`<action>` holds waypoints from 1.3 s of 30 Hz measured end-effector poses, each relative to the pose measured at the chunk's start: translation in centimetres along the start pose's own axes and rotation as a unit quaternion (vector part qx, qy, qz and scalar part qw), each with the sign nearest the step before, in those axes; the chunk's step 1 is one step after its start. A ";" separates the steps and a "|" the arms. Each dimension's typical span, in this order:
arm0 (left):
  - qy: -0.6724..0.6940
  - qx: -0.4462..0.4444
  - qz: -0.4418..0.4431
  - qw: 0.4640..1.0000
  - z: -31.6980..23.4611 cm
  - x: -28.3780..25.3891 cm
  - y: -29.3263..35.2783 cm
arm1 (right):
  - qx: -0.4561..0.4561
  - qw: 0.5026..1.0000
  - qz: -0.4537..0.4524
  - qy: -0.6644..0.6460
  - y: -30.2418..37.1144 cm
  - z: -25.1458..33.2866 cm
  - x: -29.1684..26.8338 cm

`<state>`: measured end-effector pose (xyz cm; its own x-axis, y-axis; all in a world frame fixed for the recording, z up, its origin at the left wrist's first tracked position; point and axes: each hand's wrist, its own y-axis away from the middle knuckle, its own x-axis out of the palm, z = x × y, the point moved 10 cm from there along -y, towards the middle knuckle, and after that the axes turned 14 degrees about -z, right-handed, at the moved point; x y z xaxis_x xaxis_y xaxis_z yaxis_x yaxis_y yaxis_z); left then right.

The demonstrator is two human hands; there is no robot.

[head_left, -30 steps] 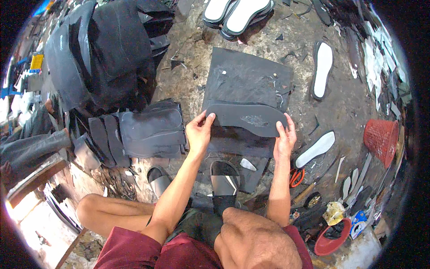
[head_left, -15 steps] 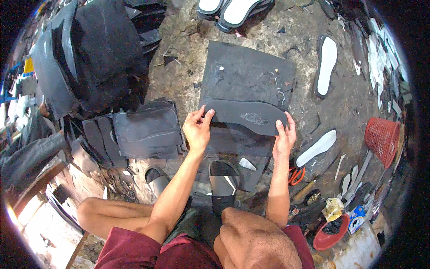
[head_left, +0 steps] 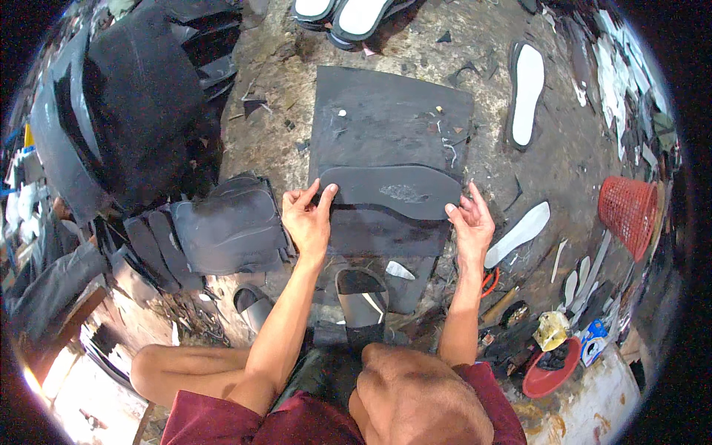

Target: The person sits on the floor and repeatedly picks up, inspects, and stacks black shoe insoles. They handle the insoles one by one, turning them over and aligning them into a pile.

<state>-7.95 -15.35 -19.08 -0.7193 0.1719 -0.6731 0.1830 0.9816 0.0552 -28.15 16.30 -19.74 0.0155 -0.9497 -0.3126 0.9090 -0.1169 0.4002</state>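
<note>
A dark grey shoe sole [head_left: 356,184] with a rough, lighter patch lies along the lower part of a black rubber sheet [head_left: 386,100] on the ground. At the sole's left end, my left hand [head_left: 305,222] pinches its edge between thumb and fingers. My right hand [head_left: 472,226] is at the other end, with the thumb touching the sole's corner and the fingers spread apart just past its edge. Below the sole, the sheet's darker, shinier near part shows.
Stacked black sole pieces [head_left: 226,230] and a heap of black sheets [head_left: 141,104] are on the left. White-topped soles [head_left: 356,18] lie at the far side, another [head_left: 528,96] to the right. A pale insole [head_left: 519,233], orange-handled scissors [head_left: 489,282] and red baskets [head_left: 629,215] sit right.
The scene has shifted left in the picture as my head moved. My right fingers have loosened and spread away from the sole's end; my left hand stays at its end.
</note>
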 end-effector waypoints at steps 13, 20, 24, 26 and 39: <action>-0.101 0.526 0.253 0.806 -11.3 5.6 4.4 | -0.378 0.807 -0.200 0.409 5.2 9.1 0.9; -0.113 0.485 0.379 0.780 -17.1 0.3 8.4 | 0.174 0.945 0.070 -0.268 14.8 3.0 5.7; -0.102 0.445 0.283 0.843 -22.2 -8.9 11.7 | 0.081 0.954 0.037 -0.285 11.5 9.5 5.1; 0.114 0.249 0.031 0.961 -19.0 -13.2 8.5 | 0.085 0.928 0.090 -0.352 10.7 12.9 5.3; 0.511 -0.237 0.132 0.815 -11.8 -9.0 9.8 | 0.065 0.927 0.203 -0.309 12.9 13.5 3.5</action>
<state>-7.61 -6.28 -3.83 -0.9240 0.1247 0.3615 0.3169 0.7788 0.5414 -21.99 7.55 -4.08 0.0665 -0.9036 0.4232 0.8220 0.2900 0.4901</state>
